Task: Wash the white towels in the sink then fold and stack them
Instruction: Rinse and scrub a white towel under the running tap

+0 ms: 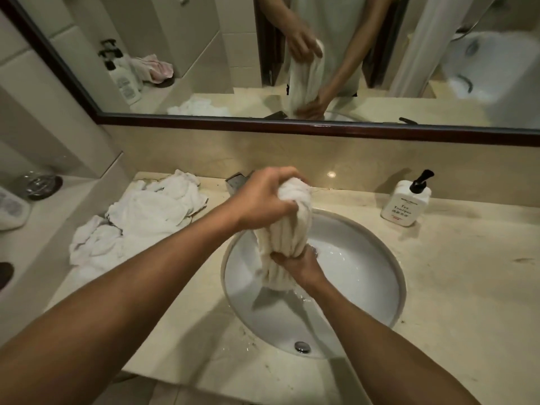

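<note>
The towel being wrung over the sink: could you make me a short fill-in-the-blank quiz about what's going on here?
1. Both hands grip one bunched white towel directly above the ____.
2. The left hand grips the towel's ____ end, the right hand the other.
3. A heap of white towels lies on the counter to the ____ of the basin.
4. The pump bottle has a ____ pump head.

Missing words: sink; upper; left; black

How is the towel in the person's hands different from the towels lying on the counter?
The held towel is bunched into a tight upright roll over the sink, gripped by the left hand above and the right hand below; the counter towels lie loose and crumpled, untouched. The held one looks creamier, the pile whiter. Both are terry cloth.
</note>
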`<state>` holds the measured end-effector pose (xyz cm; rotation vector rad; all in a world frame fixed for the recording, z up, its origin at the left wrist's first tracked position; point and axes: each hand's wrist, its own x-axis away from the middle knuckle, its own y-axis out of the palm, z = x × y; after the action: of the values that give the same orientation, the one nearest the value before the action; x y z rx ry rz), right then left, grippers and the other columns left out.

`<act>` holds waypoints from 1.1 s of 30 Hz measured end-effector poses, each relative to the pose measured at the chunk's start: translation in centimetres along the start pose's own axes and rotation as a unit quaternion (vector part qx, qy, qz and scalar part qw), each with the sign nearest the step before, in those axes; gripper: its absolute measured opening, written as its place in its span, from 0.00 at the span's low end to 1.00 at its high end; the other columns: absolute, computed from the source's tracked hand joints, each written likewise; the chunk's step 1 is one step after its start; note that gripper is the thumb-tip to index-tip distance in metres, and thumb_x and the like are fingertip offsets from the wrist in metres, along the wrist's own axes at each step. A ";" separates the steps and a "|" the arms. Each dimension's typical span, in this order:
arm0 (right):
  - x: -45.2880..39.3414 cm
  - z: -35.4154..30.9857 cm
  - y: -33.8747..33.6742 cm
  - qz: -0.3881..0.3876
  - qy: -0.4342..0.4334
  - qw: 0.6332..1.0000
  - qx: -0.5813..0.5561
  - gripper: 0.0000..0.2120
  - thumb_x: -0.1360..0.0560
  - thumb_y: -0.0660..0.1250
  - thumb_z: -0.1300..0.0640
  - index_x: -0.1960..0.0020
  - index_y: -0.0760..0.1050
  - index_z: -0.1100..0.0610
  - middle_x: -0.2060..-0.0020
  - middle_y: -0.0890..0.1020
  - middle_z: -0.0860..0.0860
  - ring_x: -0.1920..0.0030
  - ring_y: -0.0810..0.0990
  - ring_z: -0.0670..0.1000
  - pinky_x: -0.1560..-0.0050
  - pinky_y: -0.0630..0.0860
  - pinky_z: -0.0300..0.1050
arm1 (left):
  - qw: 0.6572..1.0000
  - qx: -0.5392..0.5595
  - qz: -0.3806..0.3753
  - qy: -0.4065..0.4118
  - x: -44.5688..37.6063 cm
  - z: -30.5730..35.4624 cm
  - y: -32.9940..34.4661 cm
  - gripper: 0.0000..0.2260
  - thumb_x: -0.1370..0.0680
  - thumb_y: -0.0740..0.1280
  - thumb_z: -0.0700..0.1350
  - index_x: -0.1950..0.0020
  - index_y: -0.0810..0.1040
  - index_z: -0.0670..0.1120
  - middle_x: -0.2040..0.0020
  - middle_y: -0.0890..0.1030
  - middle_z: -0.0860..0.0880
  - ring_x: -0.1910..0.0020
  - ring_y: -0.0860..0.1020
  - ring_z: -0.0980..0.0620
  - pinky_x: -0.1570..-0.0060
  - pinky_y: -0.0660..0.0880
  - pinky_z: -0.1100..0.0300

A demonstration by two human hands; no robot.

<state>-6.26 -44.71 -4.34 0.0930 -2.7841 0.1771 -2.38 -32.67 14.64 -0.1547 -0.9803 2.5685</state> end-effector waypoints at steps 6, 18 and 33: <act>-0.5 -2.8 -5.1 -0.153 -0.019 0.985 0.074 0.12 0.34 0.69 0.58 0.50 0.79 0.50 0.56 0.83 0.48 0.55 0.82 0.48 0.56 0.79 0.39 | 0.974 0.101 0.125 -0.160 4.3 -7.7 -1.1 0.17 0.25 0.69 0.36 0.40 0.78 0.53 0.46 0.81 0.51 0.47 0.80 0.49 0.48 0.79 0.52; -0.4 -9.7 -5.5 -0.259 -0.004 0.946 0.198 0.23 0.28 0.74 0.59 0.35 0.70 0.55 0.48 0.82 0.56 0.53 0.85 0.54 0.55 0.84 0.50 | 0.999 -0.041 -0.027 -0.020 5.8 -10.9 9.6 0.63 0.38 0.75 0.70 0.21 0.32 0.57 0.19 0.54 0.50 0.23 0.59 0.49 0.25 0.62 0.49; 2.0 1.4 -2.8 -0.083 0.081 0.992 -0.053 0.26 0.31 0.79 0.57 0.35 0.77 0.55 0.44 0.86 0.53 0.43 0.84 0.53 0.46 0.81 0.47 | 0.890 0.338 0.153 -0.267 2.1 -14.1 12.2 0.14 0.31 0.76 0.55 0.49 0.84 0.50 0.56 0.86 0.55 0.55 0.84 0.54 0.50 0.81 0.53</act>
<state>-8.36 -47.77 -4.68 0.2694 -2.6034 -0.0038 -4.80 -31.40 -3.92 0.6690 -0.1446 3.1538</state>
